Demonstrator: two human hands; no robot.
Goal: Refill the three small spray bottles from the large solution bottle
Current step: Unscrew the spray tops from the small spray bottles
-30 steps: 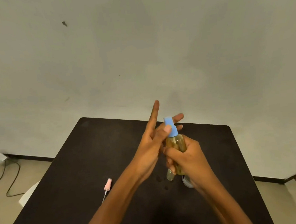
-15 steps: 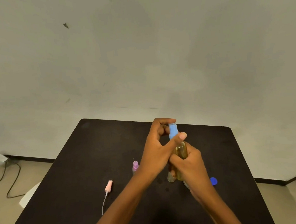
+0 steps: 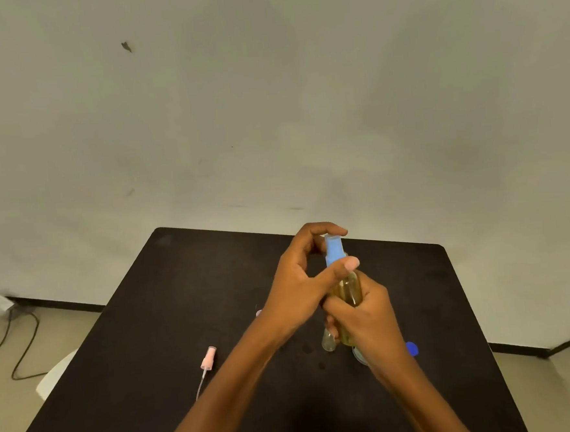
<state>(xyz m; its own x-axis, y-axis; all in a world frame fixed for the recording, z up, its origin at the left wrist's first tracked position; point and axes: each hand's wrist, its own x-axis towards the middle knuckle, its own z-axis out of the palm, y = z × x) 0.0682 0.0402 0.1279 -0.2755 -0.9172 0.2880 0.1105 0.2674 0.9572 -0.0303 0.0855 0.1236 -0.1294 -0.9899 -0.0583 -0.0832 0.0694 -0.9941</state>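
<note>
Held near upright over the desk (image 3: 181, 290), the small bottle (image 3: 349, 289) is light, smooth and probably slippery: right hand (image 3: 368, 318) fingers wrap its body, left hand (image 3: 295, 289) fingers pinch the blue cap (image 3: 333, 251), the turning point

Both bare forearms reach forward from the lower edge of the view and meet in the middle. The left forearm (image 3: 228, 385) angles up to the right, and the right forearm (image 3: 421, 398) angles up to the left. The left hand (image 3: 300, 285) sits higher, its index finger curled over the top and its thumb (image 3: 349, 264) pressed across the front, pinching a light blue plastic spray cap (image 3: 333, 250). The right hand (image 3: 368, 318) sits just below it, back of the hand up, fingers wrapped round a small clear bottle of yellowish liquid (image 3: 349, 289). The two hands touch at the knuckles.
</note>
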